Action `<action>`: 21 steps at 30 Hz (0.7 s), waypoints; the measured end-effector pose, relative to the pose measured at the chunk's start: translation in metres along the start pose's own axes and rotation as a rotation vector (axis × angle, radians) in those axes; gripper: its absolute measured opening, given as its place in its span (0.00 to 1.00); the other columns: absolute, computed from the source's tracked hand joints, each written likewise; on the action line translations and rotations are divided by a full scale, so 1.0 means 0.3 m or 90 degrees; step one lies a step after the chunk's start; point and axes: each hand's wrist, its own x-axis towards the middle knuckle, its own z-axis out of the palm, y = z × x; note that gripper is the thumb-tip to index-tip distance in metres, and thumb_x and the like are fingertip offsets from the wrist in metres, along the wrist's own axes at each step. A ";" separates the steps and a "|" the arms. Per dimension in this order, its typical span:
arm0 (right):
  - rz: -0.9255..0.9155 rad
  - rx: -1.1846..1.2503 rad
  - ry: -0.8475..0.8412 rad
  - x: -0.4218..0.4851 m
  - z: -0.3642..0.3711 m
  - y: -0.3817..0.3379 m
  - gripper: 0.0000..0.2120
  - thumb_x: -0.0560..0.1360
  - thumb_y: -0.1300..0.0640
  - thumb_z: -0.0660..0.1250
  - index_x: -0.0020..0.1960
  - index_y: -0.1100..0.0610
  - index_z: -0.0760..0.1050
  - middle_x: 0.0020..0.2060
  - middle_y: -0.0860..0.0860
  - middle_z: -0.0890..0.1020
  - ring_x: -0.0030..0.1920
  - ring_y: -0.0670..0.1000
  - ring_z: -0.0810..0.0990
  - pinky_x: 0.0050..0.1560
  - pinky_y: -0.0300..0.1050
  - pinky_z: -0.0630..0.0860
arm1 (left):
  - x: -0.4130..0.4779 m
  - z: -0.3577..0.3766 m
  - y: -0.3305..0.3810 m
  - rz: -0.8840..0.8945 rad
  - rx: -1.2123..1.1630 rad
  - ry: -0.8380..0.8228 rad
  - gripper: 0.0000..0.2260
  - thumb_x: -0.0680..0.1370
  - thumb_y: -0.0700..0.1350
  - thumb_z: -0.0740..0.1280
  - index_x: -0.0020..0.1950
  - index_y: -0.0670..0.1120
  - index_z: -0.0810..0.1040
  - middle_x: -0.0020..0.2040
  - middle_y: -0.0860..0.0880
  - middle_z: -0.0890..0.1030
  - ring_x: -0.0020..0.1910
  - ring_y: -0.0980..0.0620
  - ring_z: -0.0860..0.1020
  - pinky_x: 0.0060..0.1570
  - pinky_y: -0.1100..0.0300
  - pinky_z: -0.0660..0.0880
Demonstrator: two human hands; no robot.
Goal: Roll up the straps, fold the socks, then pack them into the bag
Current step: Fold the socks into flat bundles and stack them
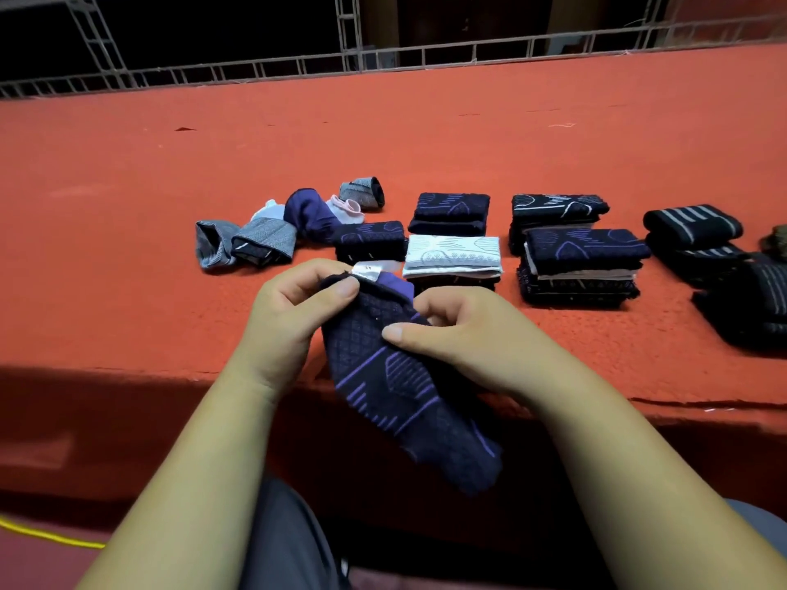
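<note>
A dark navy sock with purple lines (400, 389) hangs over the front edge of the red table (127, 249). My left hand (294, 313) pinches its cuff beside a white label, and my right hand (464, 334) grips its middle with the thumb on top. Beyond my hands lie folded socks: a white one (452, 255), navy ones (449, 212) (369, 240), and a stack (579, 266). Loose grey, purple and pink socks (294, 223) lie at the left. Black rolled straps with grey stripes (694, 232) sit at the right. No bag is in view.
A metal railing (383, 57) runs along the table's far edge. A yellow cord (42, 534) lies on the floor at lower left. My knees in grey trousers (285, 538) are under the table's front edge.
</note>
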 end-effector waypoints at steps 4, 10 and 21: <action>0.024 -0.030 0.102 0.003 -0.004 0.007 0.15 0.73 0.43 0.79 0.47 0.54 0.82 0.41 0.55 0.86 0.39 0.55 0.84 0.47 0.58 0.80 | 0.001 0.013 0.006 0.116 0.305 0.044 0.16 0.75 0.40 0.78 0.59 0.46 0.79 0.56 0.52 0.83 0.57 0.49 0.82 0.60 0.49 0.77; 0.022 -0.093 0.183 0.000 0.009 0.020 0.14 0.71 0.46 0.81 0.44 0.53 0.78 0.35 0.50 0.81 0.35 0.46 0.74 0.39 0.49 0.71 | 0.005 0.067 0.021 0.368 0.614 -0.042 0.11 0.77 0.45 0.78 0.59 0.51 0.87 0.64 0.51 0.80 0.66 0.47 0.76 0.68 0.48 0.70; -0.013 -0.097 0.156 -0.021 0.015 0.023 0.12 0.73 0.45 0.80 0.53 0.44 0.81 0.39 0.52 0.84 0.39 0.53 0.81 0.44 0.50 0.77 | 0.033 0.049 -0.050 -0.015 0.300 0.258 0.10 0.77 0.47 0.68 0.37 0.49 0.80 0.38 0.55 0.81 0.41 0.53 0.78 0.48 0.51 0.77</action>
